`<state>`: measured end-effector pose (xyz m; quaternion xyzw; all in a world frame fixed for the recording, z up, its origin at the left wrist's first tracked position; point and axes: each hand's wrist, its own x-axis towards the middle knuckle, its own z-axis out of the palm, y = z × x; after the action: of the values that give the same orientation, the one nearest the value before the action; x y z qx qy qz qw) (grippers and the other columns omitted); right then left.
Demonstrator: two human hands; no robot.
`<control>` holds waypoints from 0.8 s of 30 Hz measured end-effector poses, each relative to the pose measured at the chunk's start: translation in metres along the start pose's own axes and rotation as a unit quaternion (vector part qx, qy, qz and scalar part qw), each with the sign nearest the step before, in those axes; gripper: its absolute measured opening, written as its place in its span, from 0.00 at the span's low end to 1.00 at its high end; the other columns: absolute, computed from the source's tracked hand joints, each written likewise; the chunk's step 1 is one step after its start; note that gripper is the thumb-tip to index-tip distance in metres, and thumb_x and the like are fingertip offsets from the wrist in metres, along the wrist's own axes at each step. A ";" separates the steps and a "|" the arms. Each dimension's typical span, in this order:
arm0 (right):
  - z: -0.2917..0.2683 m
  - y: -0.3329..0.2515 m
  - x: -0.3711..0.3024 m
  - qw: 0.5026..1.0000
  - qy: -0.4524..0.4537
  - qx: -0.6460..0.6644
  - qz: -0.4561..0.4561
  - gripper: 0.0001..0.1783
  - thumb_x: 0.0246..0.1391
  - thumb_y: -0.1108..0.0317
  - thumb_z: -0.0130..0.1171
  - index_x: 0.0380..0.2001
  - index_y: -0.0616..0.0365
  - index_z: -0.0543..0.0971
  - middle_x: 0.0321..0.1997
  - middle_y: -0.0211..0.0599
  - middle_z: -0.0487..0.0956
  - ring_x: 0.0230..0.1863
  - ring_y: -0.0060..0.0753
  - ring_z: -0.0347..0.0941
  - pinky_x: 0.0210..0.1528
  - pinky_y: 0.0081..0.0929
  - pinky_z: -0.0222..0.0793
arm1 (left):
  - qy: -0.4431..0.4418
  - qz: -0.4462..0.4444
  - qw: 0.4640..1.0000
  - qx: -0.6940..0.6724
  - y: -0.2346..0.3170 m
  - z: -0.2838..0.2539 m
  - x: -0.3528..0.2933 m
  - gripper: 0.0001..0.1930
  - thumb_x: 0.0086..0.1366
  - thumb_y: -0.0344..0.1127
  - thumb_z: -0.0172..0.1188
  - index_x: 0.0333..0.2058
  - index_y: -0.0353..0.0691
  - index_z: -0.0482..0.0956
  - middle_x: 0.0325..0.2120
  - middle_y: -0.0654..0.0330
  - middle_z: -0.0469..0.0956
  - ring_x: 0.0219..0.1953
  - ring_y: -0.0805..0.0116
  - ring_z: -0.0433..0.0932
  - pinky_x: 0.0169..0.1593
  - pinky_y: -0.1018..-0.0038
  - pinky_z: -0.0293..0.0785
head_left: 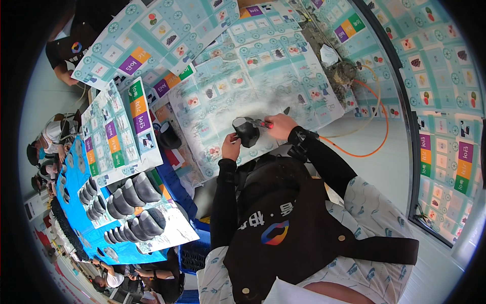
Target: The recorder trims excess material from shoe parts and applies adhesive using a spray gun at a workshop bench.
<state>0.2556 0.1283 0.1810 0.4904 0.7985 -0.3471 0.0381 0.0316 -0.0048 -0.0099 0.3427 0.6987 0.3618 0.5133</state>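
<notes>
A black, glossy, curved piece shaped like the toe of a shoe is held over the printed sheets on the worktable. My left hand pinches its left edge between thumb and fingers. At its upper right, my right hand is closed around a small tool with some red on it. The tool's front end reaches the black piece, and a dark pointed end shows beyond my fingers. I cannot make out the tool's exact kind.
Printed sheets, smudged grey, cover the worktable. An orange hose loops at the right. Another dark shoe-like piece stands left of the sheets. Several black toe-shaped pieces line a blue-covered table. A person's hand is at upper left.
</notes>
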 end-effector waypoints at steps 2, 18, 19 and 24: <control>0.000 0.012 -0.006 0.998 -0.056 -0.019 0.003 0.14 0.54 0.59 0.52 0.36 0.52 0.82 0.35 0.49 0.82 0.41 0.60 0.77 0.45 0.53 0.72 | -0.018 0.001 1.000 -0.013 0.005 0.003 0.000 0.22 0.64 0.34 0.61 0.55 0.34 0.71 0.44 0.53 0.81 0.39 0.65 0.82 0.40 0.69 0.80; 0.003 0.018 -0.018 0.999 -0.042 -0.027 0.021 0.17 0.49 0.63 0.55 0.42 0.54 0.81 0.33 0.53 0.81 0.38 0.61 0.76 0.42 0.52 0.70 | -0.032 -0.026 0.999 -0.021 0.021 0.000 -0.002 0.21 0.65 0.33 0.60 0.55 0.34 0.71 0.43 0.53 0.81 0.41 0.63 0.83 0.41 0.69 0.80; 0.004 0.017 -0.020 0.998 -0.061 -0.009 0.016 0.17 0.49 0.63 0.55 0.42 0.54 0.82 0.33 0.53 0.81 0.39 0.61 0.76 0.42 0.51 0.71 | -0.032 -0.026 0.999 -0.019 0.020 0.000 -0.001 0.21 0.65 0.33 0.60 0.55 0.34 0.71 0.43 0.53 0.81 0.41 0.63 0.83 0.41 0.69 0.80; 0.007 0.004 -0.019 0.997 0.000 0.071 -0.006 0.20 0.47 0.63 0.55 0.45 0.53 0.82 0.34 0.51 0.82 0.39 0.60 0.77 0.44 0.49 0.72 | -0.019 -0.033 0.998 -0.040 0.019 -0.001 -0.001 0.20 0.65 0.33 0.59 0.55 0.34 0.71 0.42 0.53 0.81 0.40 0.63 0.83 0.40 0.69 0.80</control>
<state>0.2665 0.1111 0.1810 0.4872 0.7746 -0.4032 0.0016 0.0329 0.0036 0.0076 0.3056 0.6845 0.3661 0.5514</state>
